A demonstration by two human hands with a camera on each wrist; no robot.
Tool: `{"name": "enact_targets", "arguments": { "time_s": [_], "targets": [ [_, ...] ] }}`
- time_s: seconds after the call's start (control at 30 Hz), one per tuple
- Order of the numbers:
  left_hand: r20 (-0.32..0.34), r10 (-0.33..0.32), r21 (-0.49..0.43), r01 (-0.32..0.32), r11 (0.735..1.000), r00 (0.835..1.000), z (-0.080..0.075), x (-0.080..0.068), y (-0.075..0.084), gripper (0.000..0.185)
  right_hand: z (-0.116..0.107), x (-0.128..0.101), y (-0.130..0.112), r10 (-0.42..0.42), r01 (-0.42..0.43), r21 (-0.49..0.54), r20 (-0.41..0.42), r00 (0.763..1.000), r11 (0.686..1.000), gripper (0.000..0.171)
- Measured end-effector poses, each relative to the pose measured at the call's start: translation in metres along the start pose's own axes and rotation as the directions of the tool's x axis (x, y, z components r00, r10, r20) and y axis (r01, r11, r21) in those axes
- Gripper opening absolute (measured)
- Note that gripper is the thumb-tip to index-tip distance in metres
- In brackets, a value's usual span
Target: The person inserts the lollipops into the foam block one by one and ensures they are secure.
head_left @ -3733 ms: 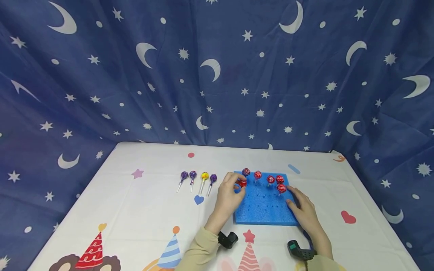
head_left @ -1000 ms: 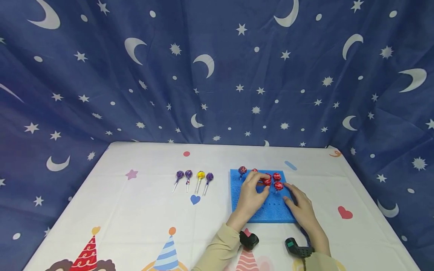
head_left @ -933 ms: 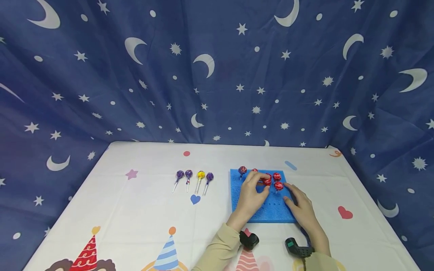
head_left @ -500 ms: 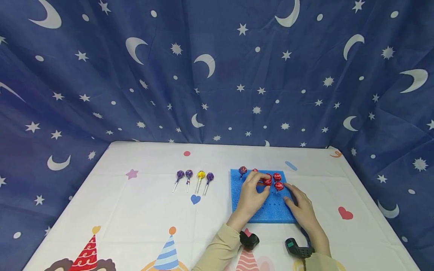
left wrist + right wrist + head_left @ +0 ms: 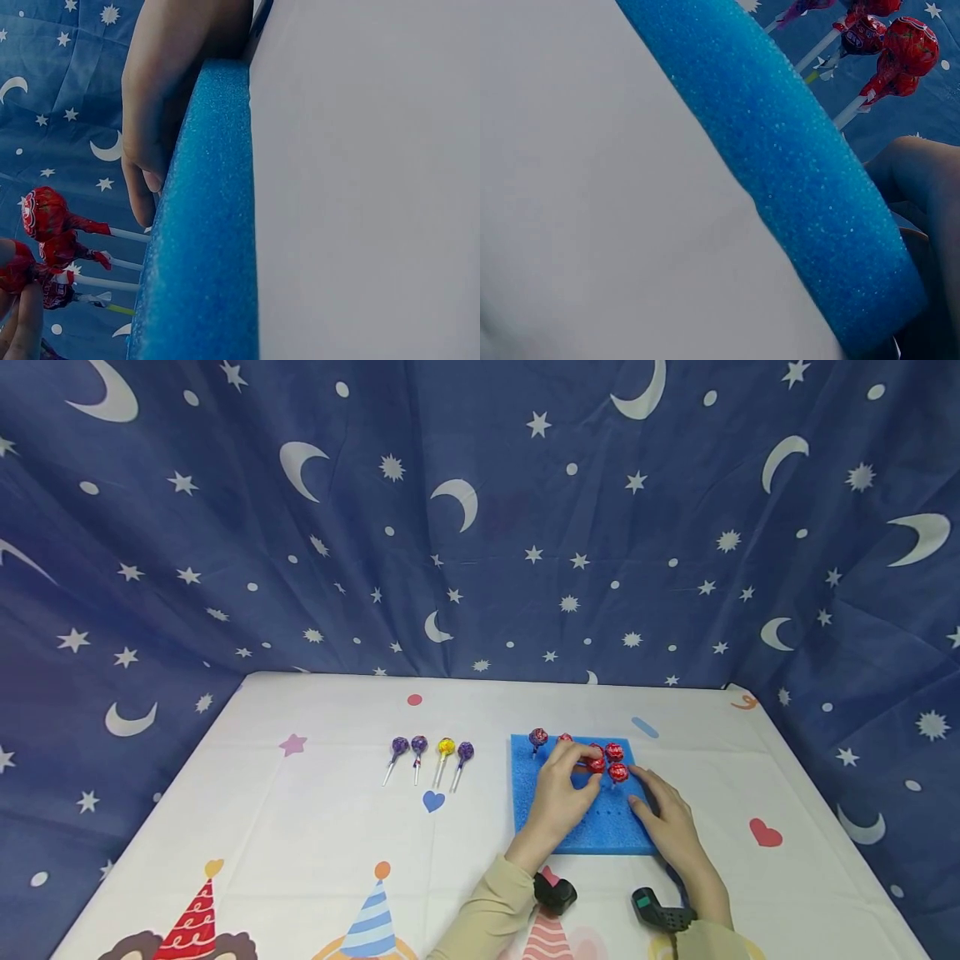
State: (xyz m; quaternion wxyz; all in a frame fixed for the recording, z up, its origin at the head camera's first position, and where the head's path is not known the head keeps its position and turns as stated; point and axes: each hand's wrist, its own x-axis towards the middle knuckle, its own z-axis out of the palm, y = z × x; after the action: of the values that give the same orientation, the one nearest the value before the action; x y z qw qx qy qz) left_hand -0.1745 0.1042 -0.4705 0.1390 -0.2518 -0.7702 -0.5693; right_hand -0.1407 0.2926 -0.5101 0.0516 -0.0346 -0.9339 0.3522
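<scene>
- Pinching a red lollipop by its wrapped head, the left hand has its fingertips curled round the sweet above the blue foam block; if the stick meets the foam between the pre-made holes it could bend or tilt rather than seat.
- The right hand lies with relaxed, straight fingers pressing on the right part of the block, gripping nothing; were that pressure to ease while the stick is pushed, the light foam would probably slide on the smooth tablecloth.
- Four other red lollipops already stand close together in the far rows, one of them just beside the pinched one, and the left wrist view shows their heads crowded; a sideways nudge from the knuckles could likely knock a neighbour askew.
- The three purple lollipops and a yellow one lie on the cloth well left of the block, out of the hands' way.
</scene>
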Motion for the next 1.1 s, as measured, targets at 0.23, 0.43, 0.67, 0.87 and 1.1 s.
{"name": "enact_targets", "arguments": {
  "time_s": [0.23, 0.43, 0.67, 0.87, 1.1],
  "targets": [
    [0.007, -0.014, -0.036, 0.015, 0.999, 1.0, -0.0014, -0.0003, 0.0002, 0.023, -0.0016, 0.0006, -0.0014, 0.018, -0.018, 0.003, 0.016, 1.0, 1.0, 0.053],
    [0.035, -0.062, -0.078, 0.065, 0.995, 0.997, -0.0012, -0.0003, 0.0003, 0.027, -0.0025, 0.0, -0.0023, 0.027, -0.027, 0.003, 0.027, 0.999, 1.0, 0.053],
    [0.055, -0.068, -0.09, 0.073, 0.993, 0.996, -0.0002, -0.0013, 0.0016, 0.028, -0.0018, -0.0006, -0.0019, 0.014, -0.014, 0.005, 0.008, 1.0, 1.0, 0.052],
    [0.046, -0.075, -0.071, 0.079, 0.994, 0.996, 0.0011, -0.0033, -0.0012, 0.027, -0.0011, 0.0, -0.0003, -0.007, 0.007, 0.007, 0.003, 1.0, 1.0, 0.052],
    [0.049, -0.133, -0.053, 0.136, 0.989, 0.99, 0.0026, -0.0052, -0.0038, 0.027, -0.0022, -0.0004, -0.0019, 0.004, -0.004, -0.007, 0.013, 1.0, 1.0, 0.052]
  ]
}}
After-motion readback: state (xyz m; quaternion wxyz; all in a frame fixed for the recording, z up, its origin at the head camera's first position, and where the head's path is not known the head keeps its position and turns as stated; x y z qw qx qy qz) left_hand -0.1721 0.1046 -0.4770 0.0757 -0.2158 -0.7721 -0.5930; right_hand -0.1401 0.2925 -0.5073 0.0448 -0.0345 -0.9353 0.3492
